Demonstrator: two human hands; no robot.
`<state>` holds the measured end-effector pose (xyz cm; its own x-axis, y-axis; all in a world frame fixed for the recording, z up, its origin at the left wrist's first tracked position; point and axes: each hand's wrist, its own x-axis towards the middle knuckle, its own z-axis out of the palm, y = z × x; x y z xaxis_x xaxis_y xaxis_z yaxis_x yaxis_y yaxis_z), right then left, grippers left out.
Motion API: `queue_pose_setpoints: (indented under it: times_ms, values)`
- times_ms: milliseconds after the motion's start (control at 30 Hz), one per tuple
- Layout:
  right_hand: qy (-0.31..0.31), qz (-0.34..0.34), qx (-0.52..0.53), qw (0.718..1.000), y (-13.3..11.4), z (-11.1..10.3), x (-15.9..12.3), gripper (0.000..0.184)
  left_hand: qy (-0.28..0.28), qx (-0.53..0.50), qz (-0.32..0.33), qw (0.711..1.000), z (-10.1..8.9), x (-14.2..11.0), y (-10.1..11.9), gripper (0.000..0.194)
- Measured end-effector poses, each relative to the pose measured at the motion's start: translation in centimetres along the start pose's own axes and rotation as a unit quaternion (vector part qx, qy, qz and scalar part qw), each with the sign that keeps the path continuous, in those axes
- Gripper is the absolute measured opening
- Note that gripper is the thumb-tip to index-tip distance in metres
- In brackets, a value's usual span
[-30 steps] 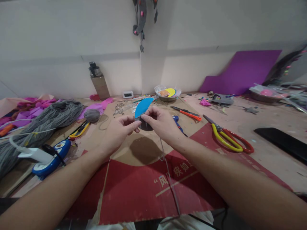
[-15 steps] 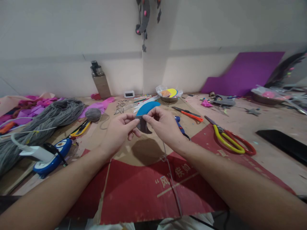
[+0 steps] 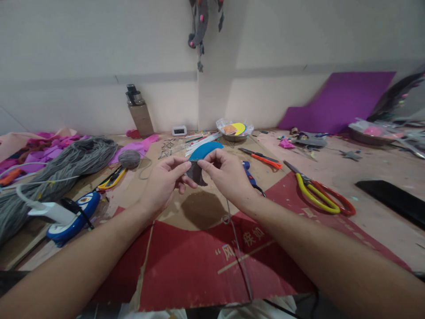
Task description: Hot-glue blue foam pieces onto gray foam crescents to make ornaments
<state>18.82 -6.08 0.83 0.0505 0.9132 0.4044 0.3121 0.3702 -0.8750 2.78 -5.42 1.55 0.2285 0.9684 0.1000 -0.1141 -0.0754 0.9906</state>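
A crescent-shaped piece, bright blue on its upper part and dark grey on its lower part, is held up above the cardboard. My left hand is closed, its thumb and forefinger pinching the piece's left edge while the other fingers curl below. On the other side, my right hand pinches the piece near its middle and covers part of it. Grey yarn hangs from beneath my right hand, with a small loop in it, and runs down over the cardboard's front edge. Whether the yarn is fixed to the piece is hidden.
Red-and-brown cardboard covers the work surface. Scissors, an orange-handled knife and a black phone-like slab lie rightward. Leftward are a yarn ball, a yarn skein, a yellow cutter and a blue power strip.
The crescent-shaped piece has tilted very slightly, and my left thumb has shifted a little up along its edge. Both hands keep their pinch.
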Motion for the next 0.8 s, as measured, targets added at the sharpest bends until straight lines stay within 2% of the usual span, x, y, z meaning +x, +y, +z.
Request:
queue_pose_setpoints:
  times_ms: [800]
  values:
    - [0.019,-0.026,-0.046,0.998,0.03,0.08,-0.21,0.021,0.046,0.025,0.029,0.998,-0.10,0.11,-0.27,0.018]
